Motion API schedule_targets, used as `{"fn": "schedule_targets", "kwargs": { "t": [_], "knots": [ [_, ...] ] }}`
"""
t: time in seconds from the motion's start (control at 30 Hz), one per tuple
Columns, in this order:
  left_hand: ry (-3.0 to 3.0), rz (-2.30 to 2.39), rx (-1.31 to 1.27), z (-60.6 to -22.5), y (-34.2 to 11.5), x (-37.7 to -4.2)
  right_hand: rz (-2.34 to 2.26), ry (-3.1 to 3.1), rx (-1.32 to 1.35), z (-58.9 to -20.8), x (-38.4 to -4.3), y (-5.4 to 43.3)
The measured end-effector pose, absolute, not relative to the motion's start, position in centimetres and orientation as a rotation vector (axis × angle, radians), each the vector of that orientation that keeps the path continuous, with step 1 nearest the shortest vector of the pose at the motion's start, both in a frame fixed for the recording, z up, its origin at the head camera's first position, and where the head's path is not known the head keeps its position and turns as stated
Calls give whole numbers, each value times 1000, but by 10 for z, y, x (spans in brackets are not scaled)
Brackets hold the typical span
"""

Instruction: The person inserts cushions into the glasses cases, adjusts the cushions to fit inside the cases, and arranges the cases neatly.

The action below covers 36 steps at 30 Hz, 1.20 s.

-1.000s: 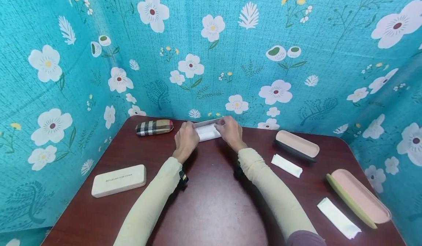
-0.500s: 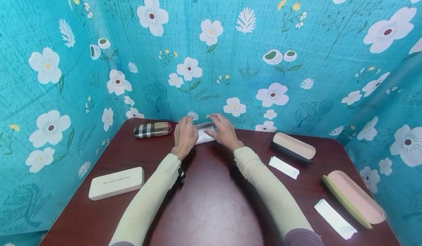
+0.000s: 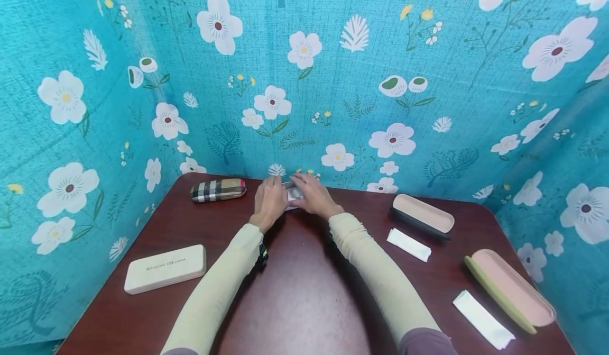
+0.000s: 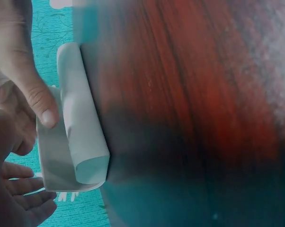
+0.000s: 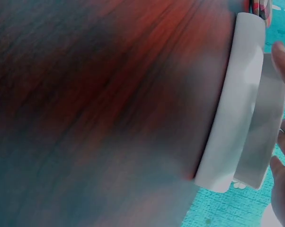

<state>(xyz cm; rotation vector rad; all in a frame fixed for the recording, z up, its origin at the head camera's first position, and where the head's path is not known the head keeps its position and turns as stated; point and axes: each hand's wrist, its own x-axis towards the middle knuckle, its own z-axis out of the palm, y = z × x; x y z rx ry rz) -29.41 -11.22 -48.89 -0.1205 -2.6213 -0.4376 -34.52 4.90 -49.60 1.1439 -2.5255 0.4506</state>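
An off-white glasses case (image 3: pixel 294 193) lies at the table's far edge, its grey-lined lid (image 4: pixel 55 153) raised at the back. My left hand (image 3: pixel 270 200) is at the case's left end, the extended fingers (image 4: pixel 26 187) behind the lid. From the other side my right hand (image 3: pixel 314 195) reaches over the lid, with its thumb (image 4: pixel 40 104) in front of the lining and fingers behind. In the right wrist view the pale body (image 5: pixel 235 109) sits low along the table edge. Between them the hands hide most of the case in the head view.
Left stand a plaid case (image 3: pixel 218 190) and a cream case (image 3: pixel 165 269) with lettering. On the right lie an open black case (image 3: pixel 423 215), an open olive case (image 3: pixel 514 289) and two white folded packets (image 3: pixel 409 245). A floral curtain (image 3: pixel 304 106) hangs behind.
My right hand has moved left along the case, towards my left hand, its fingers spreading over the lid. Less of the case shows between the hands.
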Motion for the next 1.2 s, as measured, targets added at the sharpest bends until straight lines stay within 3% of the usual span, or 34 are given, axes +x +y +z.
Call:
{"fn": "schedule_targets", "kwargs": {
  "t": [1.2],
  "knots": [
    [-2784,-362,-207,-504,-109,-279,402,-2599,1103,-501,-336,49]
  ]
}}
